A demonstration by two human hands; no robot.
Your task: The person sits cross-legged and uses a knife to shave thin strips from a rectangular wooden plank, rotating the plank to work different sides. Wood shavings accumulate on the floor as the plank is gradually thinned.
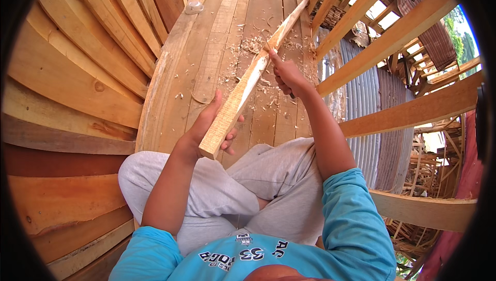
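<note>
A long piece of pale wood [238,97] slants from my lap toward the far right, rough-sawn near me and shaved smooth and narrower farther out. My left hand [211,128] is wrapped round its near end from below, thumb along the left side. Close to the wood's middle, my right hand [289,75] is closed on a knife [292,95]; the dark end of its handle shows below the fist. The index finger points forward and touches or nearly touches the wood. Most of the blade is hidden or too thin to make out.
Curled shavings [253,44] litter the plank floor [206,48] around the wood. Upright boards [72,84] wall the left side. Slanting wooden rails [408,106] and corrugated metal sheets [361,95] stand on the right. A small clear plastic container [194,7] sits at the far left.
</note>
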